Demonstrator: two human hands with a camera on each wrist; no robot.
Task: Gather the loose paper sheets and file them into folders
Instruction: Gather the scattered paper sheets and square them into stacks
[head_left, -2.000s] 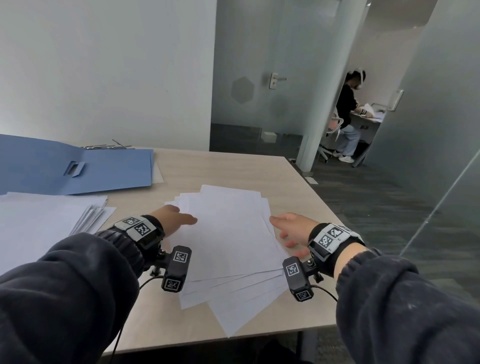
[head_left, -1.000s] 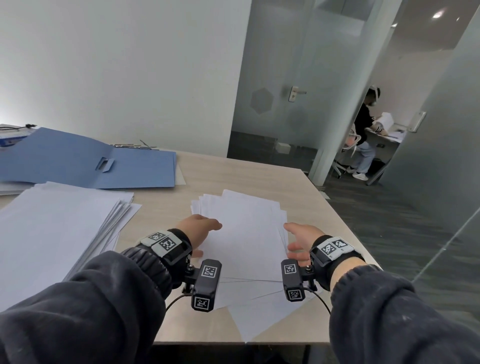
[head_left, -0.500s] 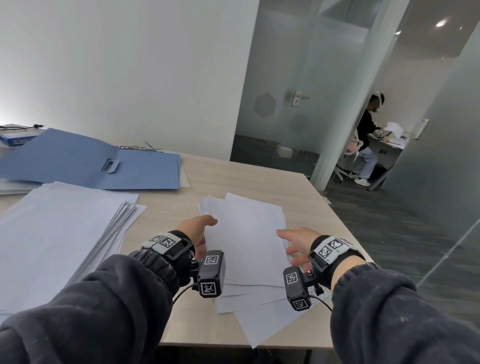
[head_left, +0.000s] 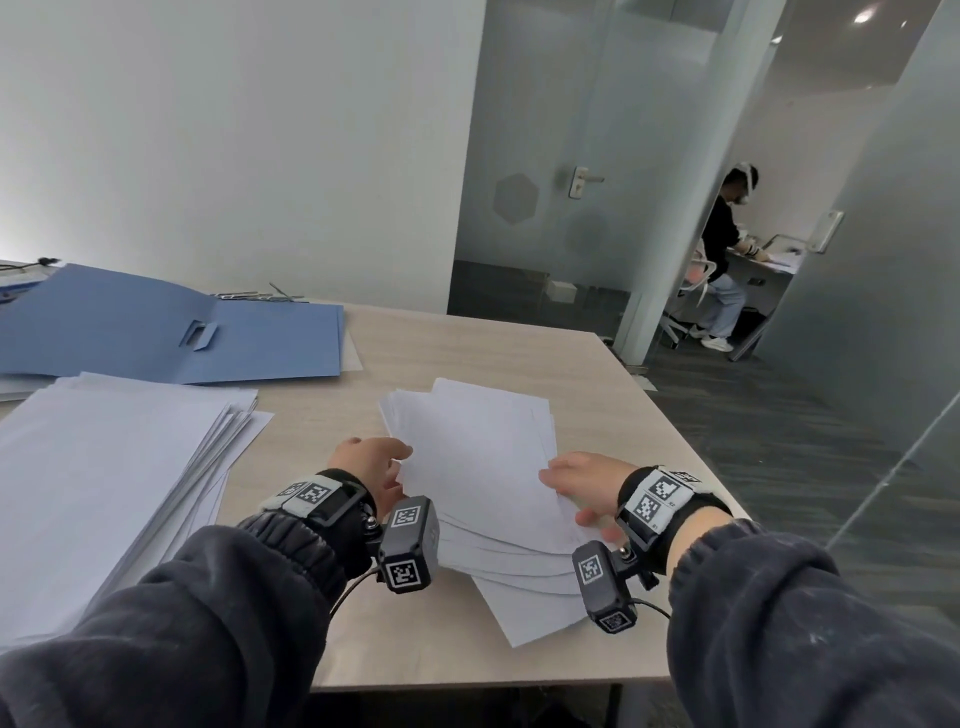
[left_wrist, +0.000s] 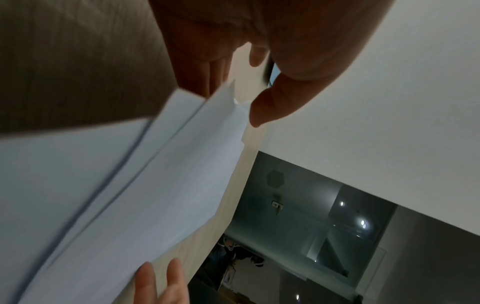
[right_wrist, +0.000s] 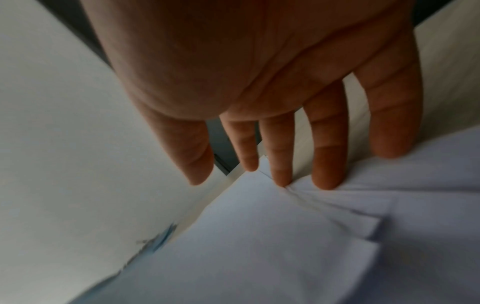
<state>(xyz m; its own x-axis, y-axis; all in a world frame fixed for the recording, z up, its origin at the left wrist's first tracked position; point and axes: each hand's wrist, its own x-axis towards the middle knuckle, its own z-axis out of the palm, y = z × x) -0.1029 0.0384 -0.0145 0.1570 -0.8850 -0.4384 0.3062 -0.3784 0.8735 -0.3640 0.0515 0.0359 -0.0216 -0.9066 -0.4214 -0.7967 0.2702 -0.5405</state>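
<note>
A fanned pile of loose white sheets (head_left: 483, 467) lies on the wooden table (head_left: 519, 353) between my hands. My left hand (head_left: 384, 457) stands against the pile's left edge, thumb over the top sheet. In the left wrist view its straight fingers (left_wrist: 207, 78) run along the table under the paper edge (left_wrist: 182, 164), and the thumb (left_wrist: 270, 102) is above it. My right hand (head_left: 566, 483) presses the right edge; its straight fingertips (right_wrist: 324, 181) touch the sheet corners (right_wrist: 337, 205). An open blue folder (head_left: 156, 332) lies at the back left.
A large stack of white paper (head_left: 104, 478) covers the table's left side. Metal clips (head_left: 260, 296) lie behind the folder by the wall. The table's front edge (head_left: 467, 680) is near, and some sheets reach close to it. A person sits at a far desk (head_left: 727, 249).
Both hands have moved inward against the pile's sides. The wide fan of sheets has been squeezed into a narrower, more aligned pile.
</note>
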